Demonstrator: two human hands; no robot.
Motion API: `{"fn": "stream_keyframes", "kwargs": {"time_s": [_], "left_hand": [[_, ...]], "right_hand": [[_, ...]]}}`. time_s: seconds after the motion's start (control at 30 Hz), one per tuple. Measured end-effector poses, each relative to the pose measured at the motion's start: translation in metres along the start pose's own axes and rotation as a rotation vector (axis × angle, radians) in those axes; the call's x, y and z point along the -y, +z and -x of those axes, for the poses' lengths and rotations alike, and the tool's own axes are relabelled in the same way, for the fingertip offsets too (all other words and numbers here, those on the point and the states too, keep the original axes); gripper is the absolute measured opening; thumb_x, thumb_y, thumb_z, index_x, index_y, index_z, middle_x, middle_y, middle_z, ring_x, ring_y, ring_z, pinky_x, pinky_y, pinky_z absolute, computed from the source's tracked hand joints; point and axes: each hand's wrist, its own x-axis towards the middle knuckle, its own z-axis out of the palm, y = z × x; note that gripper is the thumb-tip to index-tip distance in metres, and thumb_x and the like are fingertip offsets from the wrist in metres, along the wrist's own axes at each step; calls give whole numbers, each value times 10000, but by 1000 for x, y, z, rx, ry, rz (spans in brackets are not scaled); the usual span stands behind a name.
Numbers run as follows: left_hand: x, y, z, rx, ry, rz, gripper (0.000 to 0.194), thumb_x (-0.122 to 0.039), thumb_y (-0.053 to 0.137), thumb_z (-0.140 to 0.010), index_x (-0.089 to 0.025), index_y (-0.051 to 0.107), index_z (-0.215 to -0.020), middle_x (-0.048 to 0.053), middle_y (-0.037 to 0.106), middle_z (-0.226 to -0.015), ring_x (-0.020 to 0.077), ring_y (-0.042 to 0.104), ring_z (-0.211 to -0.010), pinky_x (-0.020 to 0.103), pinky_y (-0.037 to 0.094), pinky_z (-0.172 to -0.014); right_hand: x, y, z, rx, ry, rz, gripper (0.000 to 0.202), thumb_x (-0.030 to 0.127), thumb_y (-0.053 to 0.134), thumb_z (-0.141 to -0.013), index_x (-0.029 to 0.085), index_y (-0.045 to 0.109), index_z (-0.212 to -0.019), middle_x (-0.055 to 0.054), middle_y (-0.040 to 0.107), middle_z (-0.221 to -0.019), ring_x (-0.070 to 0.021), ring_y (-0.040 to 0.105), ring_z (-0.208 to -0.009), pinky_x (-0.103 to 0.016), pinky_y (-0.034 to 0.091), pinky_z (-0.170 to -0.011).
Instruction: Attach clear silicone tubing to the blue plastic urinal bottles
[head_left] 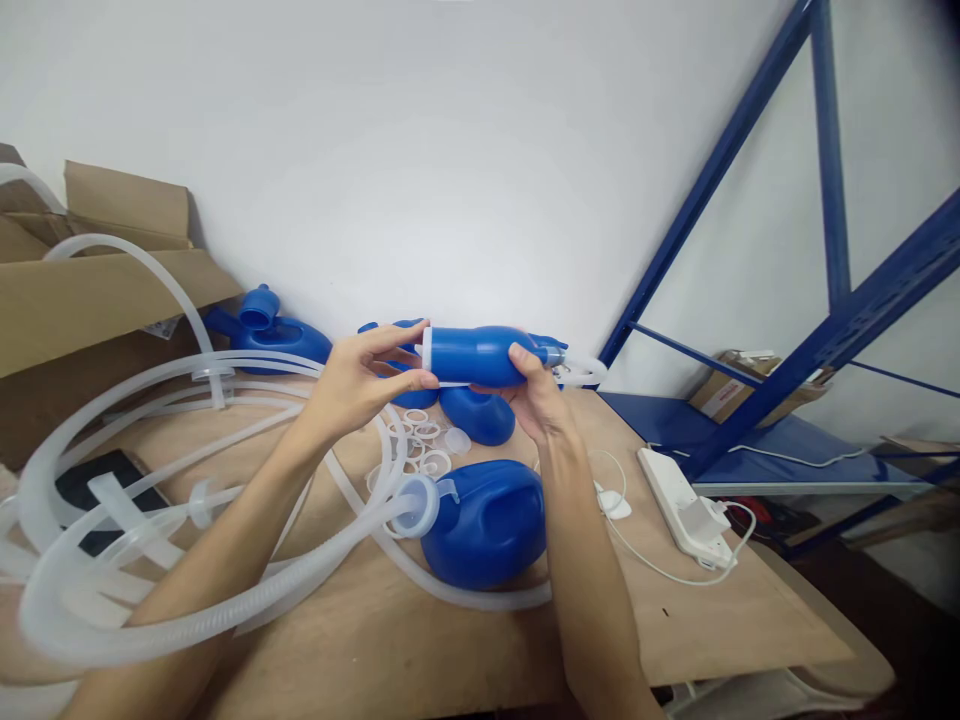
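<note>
Above the table, my right hand (536, 395) grips a blue bulb-shaped plastic piece (480, 355), lying sideways, with a clear fitting and pale tube at its right end. At its wide left end sits a white ring (427, 351), which the thumb and fingertips of my left hand (367, 375) pinch. Below them on the table lies a blue bottle with a moulded handle (487, 525). Its mouth carries a translucent cap (416, 505) with a ribbed hose (300, 575) joined to it. Loose translucent rings (424, 440) lie behind that bottle.
Coiled hoses (45, 480) cover the table's left side, near an open cardboard box (112, 290). More blue bottles (281, 340) stand by the wall. To the right lie a white power strip (686, 510) and its cable, beside a blue metal shelf (675, 430).
</note>
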Motion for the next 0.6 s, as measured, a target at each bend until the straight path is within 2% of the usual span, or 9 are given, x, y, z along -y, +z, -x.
{"fn": "stream_keyframes", "kwargs": {"time_s": [0.07,0.13,0.17,0.23,0.27,0.33,0.43,0.5,0.6], "left_hand": [[11,1,-2,110,-39,8,807,-604,891,-719,-212,702,-1399,135,747,-1254,292,751,-962,348,636,-713],[30,5,-4,278,-90,-42,774,-672,678,-903,-209,581,-1516,141,741,-1272,287,754,-1003,359,636,-752],[43,8,-4,380,-107,-130,715,-657,550,-984,-207,543,-1540,139,741,-1270,280,753,-1030,367,633,-792],[71,18,0,586,-107,-415,576,-546,432,-1053,-202,583,-1490,138,737,-1279,276,737,-1096,388,609,-903],[85,24,4,653,-98,-524,508,-492,500,-1027,-192,654,-1406,147,737,-1273,293,726,-1119,410,587,-956],[110,37,16,725,-86,-640,411,-431,639,-941,-182,745,-1251,167,745,-1224,329,707,-1136,442,550,-1008],[134,55,34,779,-72,-718,422,-397,681,-906,-207,728,-1280,167,711,-1297,340,650,-1225,457,504,-1062],[141,65,40,804,-52,-764,463,-375,666,-919,-237,678,-1361,157,647,-1424,345,580,-1323,483,460,-1108],[145,77,34,833,-24,-830,468,-348,656,-928,-264,646,-1389,147,562,-1532,355,493,-1414,519,416,-1140]], "right_hand": [[8,-4,3,-40,-36,54,534,612,858,-680,293,635,-1045,-15,691,-1067,-271,716,-1011,-400,671,-736],[17,-11,6,-108,-89,109,548,628,841,-692,295,625,-1070,-24,687,-1099,-284,730,-1000,-387,659,-690],[22,-16,7,-143,-112,125,556,645,822,-708,301,619,-1094,-31,688,-1129,-297,737,-1015,-384,653,-680],[28,-25,8,-191,-136,156,568,683,769,-745,318,608,-1149,-45,694,-1189,-325,747,-1059,-390,646,-678],[30,-29,8,-201,-138,176,570,700,744,-762,326,607,-1170,-51,697,-1209,-336,751,-1073,-395,644,-679],[30,-36,7,-201,-132,221,569,717,717,-780,334,619,-1188,-58,702,-1231,-349,756,-1078,-406,642,-675],[27,-41,4,-200,-128,253,569,721,714,-785,326,640,-1187,-65,704,-1247,-356,761,-1066,-411,638,-662],[25,-43,2,-197,-112,250,568,716,724,-778,316,651,-1174,-67,706,-1246,-356,762,-1059,-407,635,-660],[24,-45,1,-178,-65,241,545,696,747,-763,302,673,-1132,-62,717,-1205,-356,769,-1031,-413,635,-676]]}}
